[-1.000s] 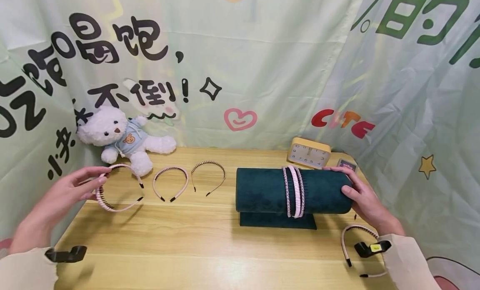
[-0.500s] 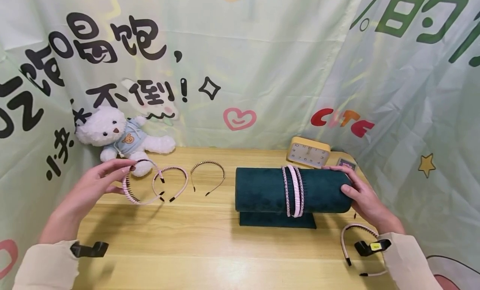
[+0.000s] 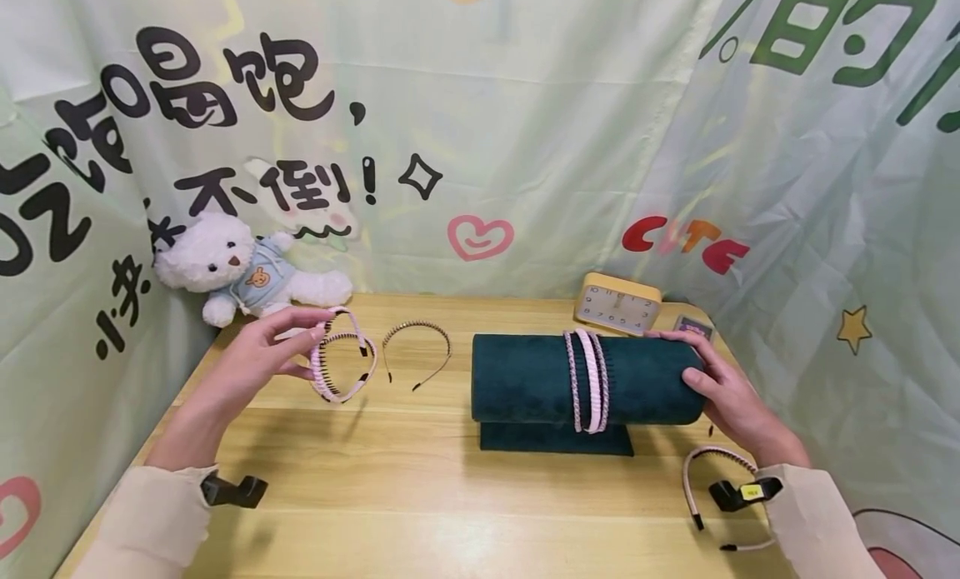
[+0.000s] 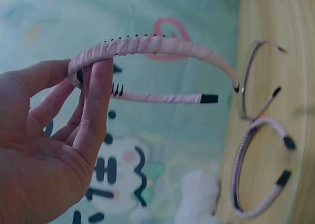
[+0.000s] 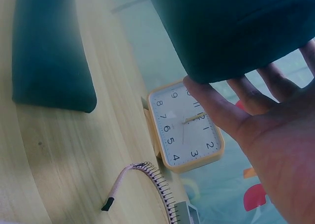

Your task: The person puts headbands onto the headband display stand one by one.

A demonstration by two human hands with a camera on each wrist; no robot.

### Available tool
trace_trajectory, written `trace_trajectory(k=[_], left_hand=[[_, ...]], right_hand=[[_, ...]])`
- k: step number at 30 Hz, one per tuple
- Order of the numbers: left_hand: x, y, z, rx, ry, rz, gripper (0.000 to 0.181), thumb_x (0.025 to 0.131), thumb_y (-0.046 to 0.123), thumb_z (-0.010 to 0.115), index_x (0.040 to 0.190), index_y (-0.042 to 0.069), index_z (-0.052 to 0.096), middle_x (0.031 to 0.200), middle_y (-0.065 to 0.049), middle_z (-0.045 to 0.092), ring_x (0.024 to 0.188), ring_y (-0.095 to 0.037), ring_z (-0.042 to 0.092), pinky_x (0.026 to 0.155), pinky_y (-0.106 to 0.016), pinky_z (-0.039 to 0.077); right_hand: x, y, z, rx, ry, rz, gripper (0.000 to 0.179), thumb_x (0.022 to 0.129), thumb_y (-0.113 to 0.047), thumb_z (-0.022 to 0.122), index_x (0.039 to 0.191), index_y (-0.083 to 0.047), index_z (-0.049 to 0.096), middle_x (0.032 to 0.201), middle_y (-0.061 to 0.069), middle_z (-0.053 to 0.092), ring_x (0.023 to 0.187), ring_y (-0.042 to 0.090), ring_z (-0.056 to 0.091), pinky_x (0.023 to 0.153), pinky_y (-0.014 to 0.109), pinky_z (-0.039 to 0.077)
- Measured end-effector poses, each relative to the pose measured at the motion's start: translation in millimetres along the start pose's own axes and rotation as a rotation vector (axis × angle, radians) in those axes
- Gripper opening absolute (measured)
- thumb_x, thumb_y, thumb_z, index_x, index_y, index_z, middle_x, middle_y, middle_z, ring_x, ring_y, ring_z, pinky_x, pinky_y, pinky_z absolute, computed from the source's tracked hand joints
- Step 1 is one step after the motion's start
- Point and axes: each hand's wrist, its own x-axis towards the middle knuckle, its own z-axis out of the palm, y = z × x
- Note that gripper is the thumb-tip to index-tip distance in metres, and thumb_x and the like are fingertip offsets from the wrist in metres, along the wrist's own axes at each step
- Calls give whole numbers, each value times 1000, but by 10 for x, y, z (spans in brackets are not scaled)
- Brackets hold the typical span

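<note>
My left hand (image 3: 266, 354) pinches a pink wrapped headband (image 4: 142, 46) with dark inner teeth, raised above the table, its ends pointing right. In the head view it overlaps another pink headband (image 3: 372, 346) lying behind it. A thin gold-toned headband (image 3: 417, 323) lies farther right. A dark green velvet headband stand (image 3: 517, 379) carries a wide pink headband (image 3: 592, 383) between two thin braided ones. My right hand (image 3: 727, 396) holds the stand's right end, thumb in front and fingers at the back edge; the right wrist view shows these fingers against the roll (image 5: 231, 37).
A yellow clock (image 3: 618, 304) stands behind the roll. A white teddy bear (image 3: 258, 271) sits at the back left. One pale pink headband (image 3: 708, 451) lies partly under my right wrist. Another toothed headband (image 5: 160, 179) lies near the clock. Printed cloth (image 3: 555, 146) encloses the table.
My left hand has carried the pink headband rightwards, from in front of the teddy bear to over the lying pink headband. My right hand and the stand have stayed in place.
</note>
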Motion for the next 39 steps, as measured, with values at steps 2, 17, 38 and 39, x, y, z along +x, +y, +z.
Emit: trace_trajectory(k=[2,17,38,39], left_hand=[[35,37,87,-19,-10,5,36,112,26,65,144,10,66,130,5,66,95,-14,69,81,-40,68],[218,345,711,-104,-114,41,44,110,23,68,148,3,62,141,-19,62,95,-24,74,81,-45,69],[308,639,1350,-229,-218,29,37,108,20,71,143,8,66,159,-11,55,92,-25,74,79,-47,69],[307,654,1371,-230,-222,30,36,108,19,71,142,9,66,159,-10,55,92,-26,73,79,-48,69]], right_hand=[[3,-4,7,-2,0,0,51,117,-14,39,167,-5,30,166,-6,49,135,8,57,103,25,58],[16,23,-10,6,-15,-24,49,118,-13,37,166,-6,31,168,-5,47,139,7,55,104,23,57],[5,23,-23,-9,-22,-26,51,117,-12,37,168,-8,32,168,-5,47,137,7,56,105,23,56],[5,21,-20,-8,-24,-28,51,117,-12,37,168,-7,31,168,-4,47,137,7,56,105,23,56]])
